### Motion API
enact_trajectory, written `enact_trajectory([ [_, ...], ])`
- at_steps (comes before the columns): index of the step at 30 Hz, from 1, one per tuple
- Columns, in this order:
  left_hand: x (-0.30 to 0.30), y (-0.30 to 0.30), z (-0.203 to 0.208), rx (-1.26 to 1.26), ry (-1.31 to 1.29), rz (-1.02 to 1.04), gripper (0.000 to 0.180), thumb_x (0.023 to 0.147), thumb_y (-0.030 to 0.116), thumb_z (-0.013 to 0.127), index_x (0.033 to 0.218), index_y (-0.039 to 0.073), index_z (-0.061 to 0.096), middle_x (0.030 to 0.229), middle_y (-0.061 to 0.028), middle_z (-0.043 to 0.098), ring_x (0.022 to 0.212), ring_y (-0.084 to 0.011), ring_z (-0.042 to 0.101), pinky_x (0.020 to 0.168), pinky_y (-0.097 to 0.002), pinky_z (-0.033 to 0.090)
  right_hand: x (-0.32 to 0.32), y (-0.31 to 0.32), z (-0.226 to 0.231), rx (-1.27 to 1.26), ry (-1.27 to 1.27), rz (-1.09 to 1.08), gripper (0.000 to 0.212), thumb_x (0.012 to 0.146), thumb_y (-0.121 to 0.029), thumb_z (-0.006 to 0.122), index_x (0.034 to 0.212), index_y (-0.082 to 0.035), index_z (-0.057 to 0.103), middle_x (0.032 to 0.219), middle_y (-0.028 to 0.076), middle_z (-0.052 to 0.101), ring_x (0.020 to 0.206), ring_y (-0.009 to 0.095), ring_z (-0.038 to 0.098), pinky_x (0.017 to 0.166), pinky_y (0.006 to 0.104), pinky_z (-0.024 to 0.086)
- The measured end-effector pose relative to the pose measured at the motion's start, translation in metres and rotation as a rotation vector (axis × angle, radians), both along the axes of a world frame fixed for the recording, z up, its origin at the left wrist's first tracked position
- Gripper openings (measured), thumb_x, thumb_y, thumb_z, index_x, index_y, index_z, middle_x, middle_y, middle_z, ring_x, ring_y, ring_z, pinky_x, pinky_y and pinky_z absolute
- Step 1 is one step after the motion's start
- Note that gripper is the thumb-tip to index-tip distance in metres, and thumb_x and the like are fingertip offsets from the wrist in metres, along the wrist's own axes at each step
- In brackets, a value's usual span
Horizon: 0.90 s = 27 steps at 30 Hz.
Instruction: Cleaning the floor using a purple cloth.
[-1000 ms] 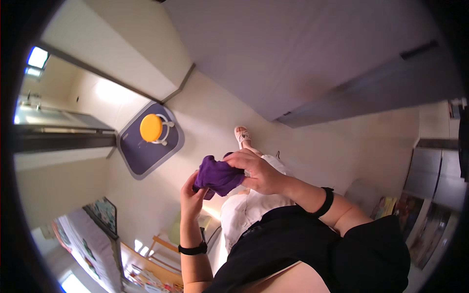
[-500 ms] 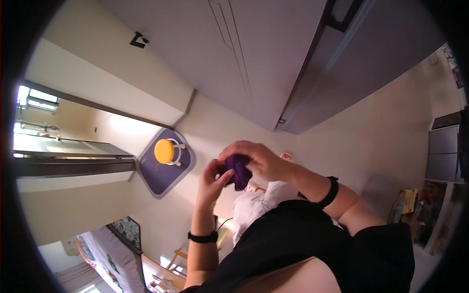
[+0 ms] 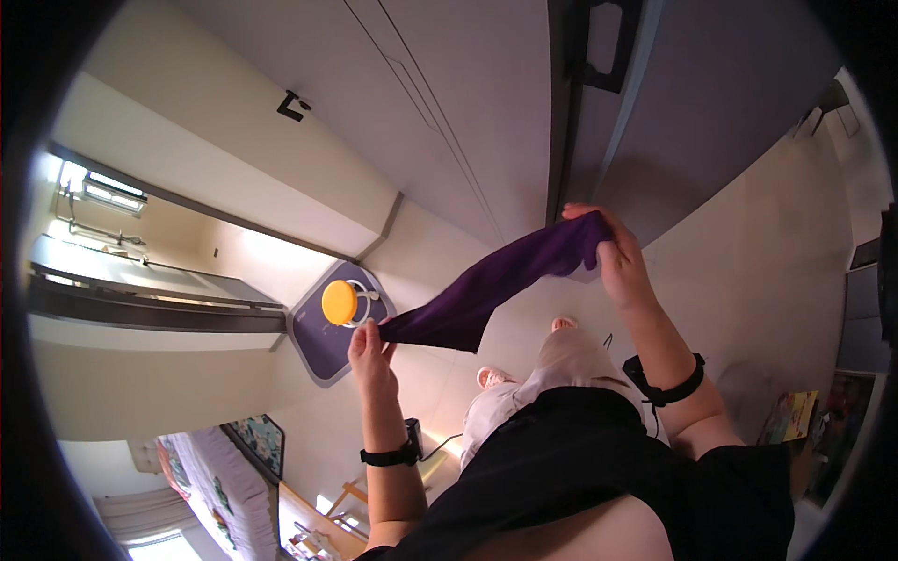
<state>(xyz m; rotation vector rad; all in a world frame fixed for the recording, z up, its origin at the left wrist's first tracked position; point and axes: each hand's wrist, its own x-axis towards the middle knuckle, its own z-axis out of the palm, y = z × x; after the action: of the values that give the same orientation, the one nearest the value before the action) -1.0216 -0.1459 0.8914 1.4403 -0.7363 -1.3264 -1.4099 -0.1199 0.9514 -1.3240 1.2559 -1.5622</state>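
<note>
A dark purple cloth is stretched out in the air between my two hands, sagging a little in the middle. My left hand pinches its narrow, gathered left end between thumb and fingers. Higher up and to the right, my right hand grips the other end, which folds over the fingers. A lower corner of the cloth hangs down near the left end. Black straps circle both my wrists.
A yellow-topped stool stands on a purple-grey mat at the left, beside a doorway. Large grey doors with a dark handle rise ahead. A bed is at the lower left, with shelves at the right.
The purple cloth was bunched between my hands and is now spread out lengthwise. My right hand has moved up and right, my left hand slightly left.
</note>
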Motion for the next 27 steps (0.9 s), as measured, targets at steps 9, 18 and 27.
enact_trajectory([
  [9, 0.038, -0.006, 0.036, -0.230, 0.019, 0.017, 0.023, 0.104, 0.027, 0.052, 0.108, 0.004, 0.058, 0.120, -0.0147, 0.068, 0.100, -0.0187, 0.069, 0.084, -0.0305, 0.058, -0.006, 0.001, 0.031, 0.075, -0.016, -0.052, 0.030, 0.099, -0.002, 0.038, 0.113, 0.001, 0.064, 0.114, 0.010, 0.068, 0.105, 0.020, 0.065, 0.094, 0.0298, 0.050],
  [18, 0.025, 0.033, -0.046, -0.047, 1.250, -0.195, 0.077, 0.094, 0.067, 0.045, 0.139, 0.004, 0.049, 0.139, -0.0120, 0.056, 0.129, -0.0292, 0.053, 0.113, -0.0445, 0.038, 0.051, 0.014, 0.065, -0.292, -0.593, 0.518, 0.041, 0.108, -0.028, 0.036, 0.119, 0.005, 0.059, 0.119, 0.019, 0.064, 0.107, 0.025, 0.065, 0.098, 0.0356, 0.051],
  [27, -0.006, -0.012, 0.011, -0.179, 0.706, -0.458, 0.061, 0.095, -0.003, 0.051, 0.152, 0.009, 0.035, 0.141, -0.0130, 0.053, 0.130, -0.0257, 0.053, 0.109, -0.0391, 0.044, 0.042, 0.042, 0.042, 0.229, -0.114, 0.288, 0.032, 0.085, -0.003, 0.045, 0.110, 0.002, 0.065, 0.086, 0.009, 0.065, 0.080, 0.015, 0.061, 0.078, 0.0247, 0.048],
])
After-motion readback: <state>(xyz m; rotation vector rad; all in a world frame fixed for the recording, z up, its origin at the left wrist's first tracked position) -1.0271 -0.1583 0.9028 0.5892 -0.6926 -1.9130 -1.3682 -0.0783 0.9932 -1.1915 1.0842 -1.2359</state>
